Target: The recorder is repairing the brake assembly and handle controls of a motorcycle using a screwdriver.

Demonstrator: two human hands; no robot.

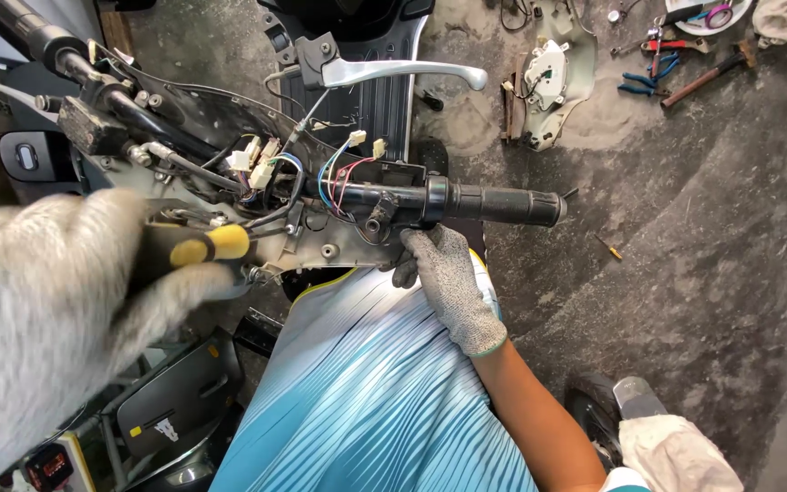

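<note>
Two gloved hands, left (38, 310) and right (448, 282); one screwdriver (198, 246); one grip (503, 204); one lever (403, 71). On the floor: one hammer (708, 76), one blue pliers (644, 80), one gauge housing (553, 73).

Gloved left hand (56, 301) gripping yellow-black screwdriver (195, 248), right hand (444, 273) under handlebar (466, 202)

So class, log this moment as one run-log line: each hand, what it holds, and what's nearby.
left hand: grips screwdriver | right hand: under handlebar grip | wiring: exposed | brake lever: detached
</note>
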